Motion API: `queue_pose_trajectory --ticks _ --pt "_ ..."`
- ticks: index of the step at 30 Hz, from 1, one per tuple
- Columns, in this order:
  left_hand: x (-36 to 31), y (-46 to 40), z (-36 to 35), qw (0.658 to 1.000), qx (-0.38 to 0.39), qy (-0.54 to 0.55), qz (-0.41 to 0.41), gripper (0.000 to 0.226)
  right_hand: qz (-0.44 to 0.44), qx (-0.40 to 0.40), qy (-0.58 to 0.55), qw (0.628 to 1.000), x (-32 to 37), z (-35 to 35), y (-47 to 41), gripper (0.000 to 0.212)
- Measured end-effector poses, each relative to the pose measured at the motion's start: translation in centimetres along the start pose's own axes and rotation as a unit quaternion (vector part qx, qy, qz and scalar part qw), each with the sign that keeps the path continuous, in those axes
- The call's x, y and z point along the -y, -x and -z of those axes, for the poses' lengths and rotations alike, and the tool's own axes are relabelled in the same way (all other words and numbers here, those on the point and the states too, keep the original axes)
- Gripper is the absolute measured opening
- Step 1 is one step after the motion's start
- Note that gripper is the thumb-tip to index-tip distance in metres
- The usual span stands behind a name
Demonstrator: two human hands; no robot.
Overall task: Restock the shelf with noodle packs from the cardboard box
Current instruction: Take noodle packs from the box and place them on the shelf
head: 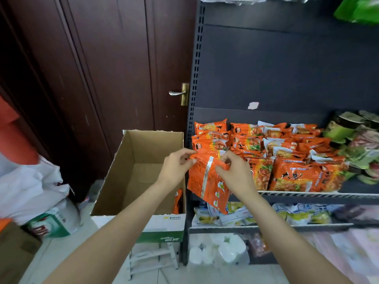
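Observation:
An orange noodle pack (207, 181) hangs back side out in front of the shelf's left end. My left hand (176, 166) pinches its top left edge and my right hand (231, 171) pinches its top right edge. The dark shelf (307, 194) behind holds several orange noodle packs (287, 158) in stacks. Left of the shelf stands the open cardboard box (143, 173); one orange pack (178, 201) leans against its right inner wall, and much of its floor is bare.
Green and mixed packets (361, 148) fill the shelf's right end. Lower shelves carry yellow-white bags (242, 216) and white rolls (221, 249). A brown door (102, 78) stands behind the box. White bags (30, 187) and a green-white box (51, 224) lie at the left.

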State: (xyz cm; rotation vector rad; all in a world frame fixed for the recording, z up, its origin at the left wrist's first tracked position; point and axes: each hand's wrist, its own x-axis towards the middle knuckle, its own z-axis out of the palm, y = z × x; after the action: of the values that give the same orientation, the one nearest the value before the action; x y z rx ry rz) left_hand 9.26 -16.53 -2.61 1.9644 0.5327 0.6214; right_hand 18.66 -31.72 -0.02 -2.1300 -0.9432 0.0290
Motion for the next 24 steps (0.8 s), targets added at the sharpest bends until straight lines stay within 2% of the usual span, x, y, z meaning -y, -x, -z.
queue_pose_trajectory --ticks 4,10,13,18,22,24 --pt "2.1 0.0 -0.7 0.996 0.061 -0.033 0.063 0.027 -0.062 0.032 0.056 0.996 -1.8 -1.2 0.5 0.024" --pt "7.3 0.2 -0.6 0.978 0.092 -0.113 0.147 0.021 -0.127 0.07 0.04 0.989 -4.0 -4.6 0.9 0.024" --pt "10.4 0.0 -1.0 0.961 0.131 -0.134 0.205 0.026 -0.148 0.081 0.014 0.986 -4.7 -6.3 1.0 0.02" --pt "14.0 -0.8 -2.1 0.92 0.218 -0.194 0.262 0.034 -0.167 0.12 0.036 0.978 -5.2 -8.6 0.7 0.022" --pt "15.3 -1.2 -3.0 0.89 0.255 -0.226 0.304 0.049 -0.169 0.134 0.055 0.975 -5.4 -9.6 0.8 0.012" --pt "15.8 -1.3 -3.4 0.885 0.259 -0.237 0.305 0.047 -0.17 0.134 0.058 0.975 -5.5 -9.8 0.7 0.013"
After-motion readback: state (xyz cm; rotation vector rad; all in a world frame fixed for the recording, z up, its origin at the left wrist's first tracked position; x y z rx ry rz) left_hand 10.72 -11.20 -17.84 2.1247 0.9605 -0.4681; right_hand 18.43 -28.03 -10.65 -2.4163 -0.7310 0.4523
